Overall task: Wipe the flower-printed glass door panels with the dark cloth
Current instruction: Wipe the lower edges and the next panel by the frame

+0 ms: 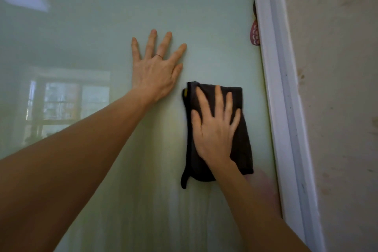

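Right hand (214,129), fingers spread and straight, presses the dark cloth (243,139) flat on the glass door panel (204,16), near its right edge. The cloth is folded, long axis vertical, with a loose corner hanging at lower left. Its yellow tag (185,92) shows no legible writing. Left hand (155,71), fingers spread, lies flat on the glass just up-left of the cloth. A white frame (276,88) borders the panel, with a pink print (254,32) at that edge.

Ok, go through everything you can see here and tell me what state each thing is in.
glass door panel: glossy, reflecting a window.
dark cloth: folded, pressed flat against the glass, one strip dangling below.
left hand: open, flat on the glass, fingers spread.
right hand: open, pressing the cloth to the glass.
wall: stained with brownish marks.
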`<move>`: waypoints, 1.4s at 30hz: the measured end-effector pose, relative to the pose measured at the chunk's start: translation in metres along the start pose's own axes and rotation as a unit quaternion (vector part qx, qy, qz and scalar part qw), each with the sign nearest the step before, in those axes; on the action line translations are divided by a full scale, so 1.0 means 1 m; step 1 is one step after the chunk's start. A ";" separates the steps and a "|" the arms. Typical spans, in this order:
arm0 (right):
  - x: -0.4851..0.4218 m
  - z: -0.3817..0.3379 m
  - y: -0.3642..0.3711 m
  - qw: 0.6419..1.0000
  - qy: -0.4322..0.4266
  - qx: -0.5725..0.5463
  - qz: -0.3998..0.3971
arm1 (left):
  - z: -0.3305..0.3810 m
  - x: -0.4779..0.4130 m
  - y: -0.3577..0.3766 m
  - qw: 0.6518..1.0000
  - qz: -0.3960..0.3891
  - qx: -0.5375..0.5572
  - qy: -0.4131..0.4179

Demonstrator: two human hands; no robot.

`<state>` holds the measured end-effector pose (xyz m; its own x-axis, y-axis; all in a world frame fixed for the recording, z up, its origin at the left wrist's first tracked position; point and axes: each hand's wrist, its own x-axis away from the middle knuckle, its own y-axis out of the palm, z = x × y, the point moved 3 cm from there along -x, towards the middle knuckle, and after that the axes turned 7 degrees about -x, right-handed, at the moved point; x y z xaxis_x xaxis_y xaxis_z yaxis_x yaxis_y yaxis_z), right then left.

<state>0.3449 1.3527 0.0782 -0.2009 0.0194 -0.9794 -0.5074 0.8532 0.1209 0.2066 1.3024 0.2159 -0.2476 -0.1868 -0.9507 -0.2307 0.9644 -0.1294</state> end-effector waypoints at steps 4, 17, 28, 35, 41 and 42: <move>-0.003 0.038 -0.011 0.988 0.155 -0.017 0.011 | 0.000 0.001 -0.001 1.000 -0.002 -0.001 0.002; -0.002 0.014 -0.004 0.993 0.115 -0.014 0.020 | 0.003 0.001 -0.001 1.000 0.014 0.002 0.003; -0.029 -0.018 0.003 0.989 0.145 -0.021 -0.008 | -0.001 0.002 -0.004 1.000 -0.002 0.018 0.009; -0.012 -0.050 0.014 1.000 -0.020 0.001 -0.005 | -0.030 0.008 -0.005 0.998 0.006 0.055 0.027; -0.012 -0.084 0.017 0.999 0.031 -0.031 0.017 | -0.079 0.022 -0.010 0.996 0.029 0.078 0.015; -0.010 -0.098 0.019 1.000 -0.015 -0.022 0.014 | -0.082 0.021 -0.013 0.996 0.029 0.085 0.018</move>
<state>0.2548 1.3178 0.1057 -0.1904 0.0593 -0.9799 -0.5388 0.8281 0.1547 0.1267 1.2706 0.2205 -0.2895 -0.1330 -0.9479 -0.0535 0.9910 -0.1227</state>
